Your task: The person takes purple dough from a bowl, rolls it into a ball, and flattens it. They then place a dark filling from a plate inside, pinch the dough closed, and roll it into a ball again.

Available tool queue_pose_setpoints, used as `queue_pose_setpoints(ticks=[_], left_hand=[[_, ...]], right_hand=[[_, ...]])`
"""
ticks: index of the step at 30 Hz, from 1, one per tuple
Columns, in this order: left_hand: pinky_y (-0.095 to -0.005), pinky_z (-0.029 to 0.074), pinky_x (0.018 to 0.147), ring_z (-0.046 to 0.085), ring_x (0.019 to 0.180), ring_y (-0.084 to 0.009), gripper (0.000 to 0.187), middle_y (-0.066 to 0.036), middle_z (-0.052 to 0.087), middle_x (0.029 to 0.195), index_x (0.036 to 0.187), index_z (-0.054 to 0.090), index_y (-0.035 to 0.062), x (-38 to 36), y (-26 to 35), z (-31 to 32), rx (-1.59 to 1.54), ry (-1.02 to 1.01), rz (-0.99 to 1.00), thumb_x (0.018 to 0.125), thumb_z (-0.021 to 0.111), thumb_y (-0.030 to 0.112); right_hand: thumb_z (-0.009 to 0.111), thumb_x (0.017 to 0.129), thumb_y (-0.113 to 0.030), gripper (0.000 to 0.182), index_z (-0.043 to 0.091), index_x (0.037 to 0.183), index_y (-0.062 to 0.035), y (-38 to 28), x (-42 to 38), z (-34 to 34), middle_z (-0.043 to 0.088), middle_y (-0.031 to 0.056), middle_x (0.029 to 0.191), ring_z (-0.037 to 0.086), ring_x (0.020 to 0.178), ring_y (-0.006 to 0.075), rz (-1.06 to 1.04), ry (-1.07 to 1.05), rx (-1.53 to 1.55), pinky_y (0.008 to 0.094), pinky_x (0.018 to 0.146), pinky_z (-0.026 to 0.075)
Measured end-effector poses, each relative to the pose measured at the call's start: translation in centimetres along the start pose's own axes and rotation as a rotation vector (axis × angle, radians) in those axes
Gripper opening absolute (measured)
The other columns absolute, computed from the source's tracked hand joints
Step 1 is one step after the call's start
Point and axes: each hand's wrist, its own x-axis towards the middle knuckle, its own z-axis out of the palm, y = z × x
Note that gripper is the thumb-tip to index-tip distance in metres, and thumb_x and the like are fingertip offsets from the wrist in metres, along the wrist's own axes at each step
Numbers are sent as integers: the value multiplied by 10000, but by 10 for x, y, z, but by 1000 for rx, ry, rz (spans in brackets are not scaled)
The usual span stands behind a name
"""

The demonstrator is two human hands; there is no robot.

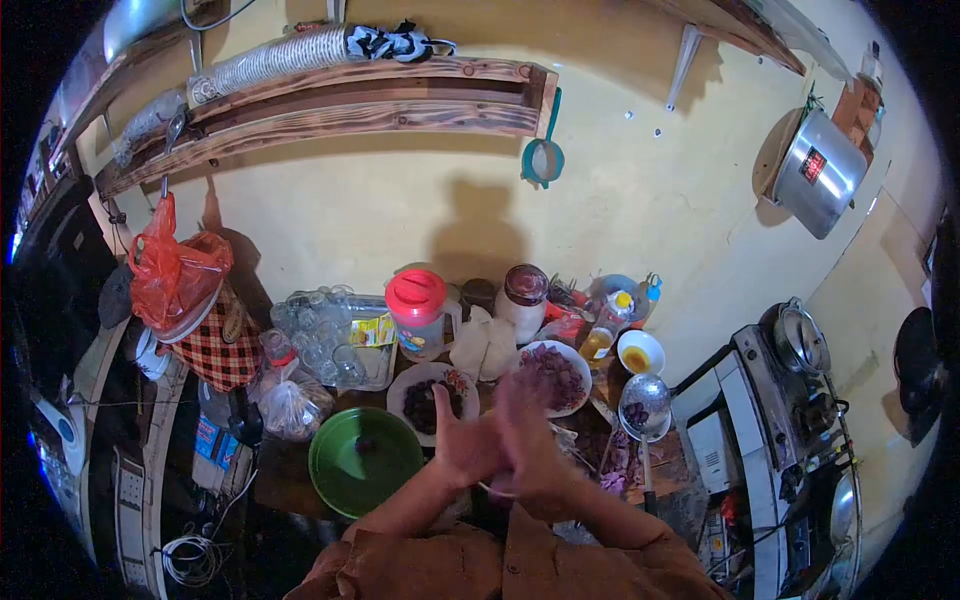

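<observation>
My left hand (466, 447) and my right hand (530, 430) meet palm to palm in front of my chest. The left thumb points up while its fingers are hidden behind the right hand. Motion blurs the right hand's fingers; anything between the palms is hidden. To the left lies a green round tray (350, 480) with a small dark piece on it. Behind my left hand is a flowered plate (402, 385) of dark pieces. A white plate (580, 405) of chopped purplish pieces sits behind my right hand.
Glasses (345, 365) fill a tray at the left, beside a red-lidded pitcher (420, 315) and a jar (526, 305). To the right are a bowl of yellow liquid (640, 353), a skimmer (645, 400), purple peels (618, 468) and a stove (775, 400).
</observation>
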Motion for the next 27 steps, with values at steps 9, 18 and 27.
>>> queue_pose_setpoints(ticks=[9,18,27], left_hand=[[-441,101,1121,185,1376,-268,1258,-120,202,1495,1457,106,58,0,0,31,-280,-556,-32,573,223,946],[-411,77,1129,150,1391,-264,1264,-92,155,1515,1463,88,80,-8,-8,17,167,90,47,557,150,959],[-451,127,1113,181,1378,-265,1268,-110,166,1510,1459,119,66,15,-23,-67,-522,-450,-148,560,181,958]], right_hand=[[531,672,-676,1158,66,1420,76,6,-12,24,34,293,1482,-40,1381,430,152,52,258,533,1079,-62],[275,652,-883,1243,24,1429,54,-22,-7,15,-51,279,1485,-103,1379,402,-33,1,140,562,1049,-124],[376,657,-844,1206,83,1435,31,-18,-11,23,0,273,1486,-74,1359,468,-33,85,126,586,1048,-100]])
